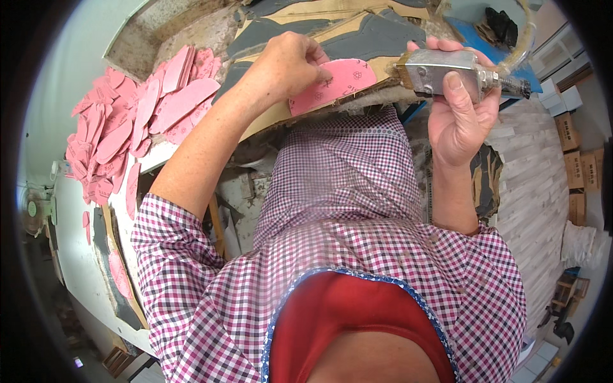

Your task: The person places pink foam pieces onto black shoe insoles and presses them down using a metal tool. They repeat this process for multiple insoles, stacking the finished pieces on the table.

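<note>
My left hand (292, 64) pinches the top edge of a pink insole-shaped piece (345, 80). The piece has a rounded right end and small dark red print, and it lies at the front edge of the work table, over tan and dark grey material. To the right, my right hand (463, 115) is wrapped round a block-shaped metal tool (442, 69) with a hose fitting, its thumb along the near side. The tool's left end points toward the pink piece, with a gap between them. Its exact kind I cannot tell.
Many loose pink pieces (121, 121) are heaped on the left. Dark grey cut sheets (373, 38) on tan backing cover the table ahead. A yellowish hose (525, 48) curves up at the right, near a blue surface (469, 35). Cardboard boxes (567, 131) stand far right.
</note>
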`<action>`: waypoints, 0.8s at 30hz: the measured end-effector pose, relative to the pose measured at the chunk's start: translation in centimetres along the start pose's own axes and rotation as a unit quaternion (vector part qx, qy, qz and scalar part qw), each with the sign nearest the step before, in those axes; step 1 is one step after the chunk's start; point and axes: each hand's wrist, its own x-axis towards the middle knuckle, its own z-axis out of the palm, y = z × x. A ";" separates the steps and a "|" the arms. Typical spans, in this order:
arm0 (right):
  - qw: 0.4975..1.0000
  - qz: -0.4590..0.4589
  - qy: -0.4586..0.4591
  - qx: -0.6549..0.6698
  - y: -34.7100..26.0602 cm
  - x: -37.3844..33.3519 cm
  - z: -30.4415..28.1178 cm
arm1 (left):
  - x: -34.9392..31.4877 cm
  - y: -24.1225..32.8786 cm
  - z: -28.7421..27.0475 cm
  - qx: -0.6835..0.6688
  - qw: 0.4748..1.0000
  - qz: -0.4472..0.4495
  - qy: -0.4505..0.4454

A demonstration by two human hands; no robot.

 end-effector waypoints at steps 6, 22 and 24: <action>0.999 0.020 0.020 0.025 0.5 -0.7 -0.6 | 0.3 -0.8 0.7 0.043 0.998 0.018 0.039; 0.971 -0.051 -0.022 -0.232 1.2 0.1 -1.3 | -2.8 -2.8 1.8 0.213 0.910 0.154 0.320; 0.964 -0.024 -0.032 -0.262 2.2 -0.6 -2.1 | -4.6 -3.6 0.6 0.195 0.897 0.145 0.370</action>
